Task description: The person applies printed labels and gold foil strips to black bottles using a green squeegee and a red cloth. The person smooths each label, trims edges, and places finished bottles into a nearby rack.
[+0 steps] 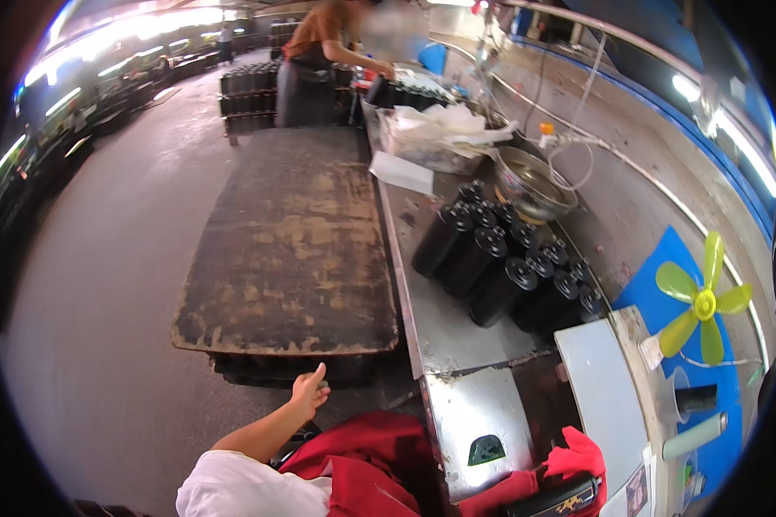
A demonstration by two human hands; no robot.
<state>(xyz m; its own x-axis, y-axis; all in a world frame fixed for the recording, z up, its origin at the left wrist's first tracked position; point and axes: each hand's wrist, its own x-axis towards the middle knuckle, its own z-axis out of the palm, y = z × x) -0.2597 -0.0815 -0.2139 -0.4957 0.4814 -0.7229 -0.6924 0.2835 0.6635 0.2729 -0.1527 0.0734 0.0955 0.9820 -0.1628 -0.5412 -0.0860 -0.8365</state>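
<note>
While the bare left hand is loosely curled, thumb raised, near the brown board, the red-gloved right hand holds a gold-patterned black cylinder at lower right, near a white panel.

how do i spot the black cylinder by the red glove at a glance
Find the long grey metal workbench on the right and follow it to the picture's lower edge. There the red-gloved right hand meets a black cylinder. Unlike the upright black cylinders farther up, it points sideways and shows a gold pattern.
</note>
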